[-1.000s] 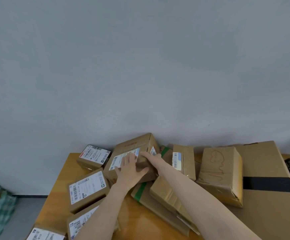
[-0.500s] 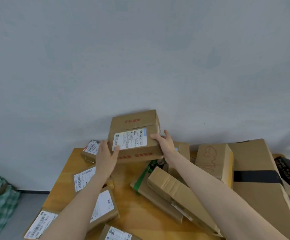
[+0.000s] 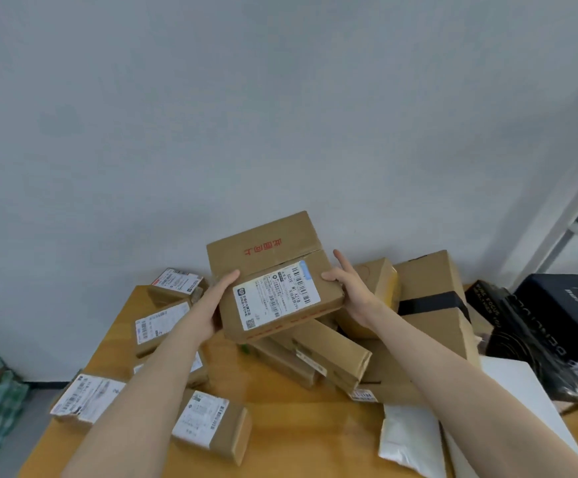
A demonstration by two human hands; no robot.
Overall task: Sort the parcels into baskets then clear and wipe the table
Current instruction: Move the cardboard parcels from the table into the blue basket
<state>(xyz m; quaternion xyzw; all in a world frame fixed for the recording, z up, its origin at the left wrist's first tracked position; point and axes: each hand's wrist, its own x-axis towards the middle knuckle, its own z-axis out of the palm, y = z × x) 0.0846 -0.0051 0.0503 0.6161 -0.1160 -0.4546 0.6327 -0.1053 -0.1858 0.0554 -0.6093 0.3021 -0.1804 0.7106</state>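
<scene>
Parcel (image 3: 274, 281), a brown carton with a white shipping label facing up, is held tilted in the air above the wooden table (image 3: 298, 426), over a heap of other cartons (image 3: 329, 353). 2 hands clasp it: left hand (image 3: 211, 308) grips its left edge, right hand (image 3: 353, 294) its right edge. Black boxes (image 3: 556, 322) sit far right. White mailers (image 3: 408, 432) lie nearer me.

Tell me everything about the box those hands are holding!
It is a closed brown cardboard box with red characters on top and a white shipping label with barcodes. Red dashes mark its near edge. It is tilted, held in the air over other parcels. The left hand and right hand grip its sides.
</scene>
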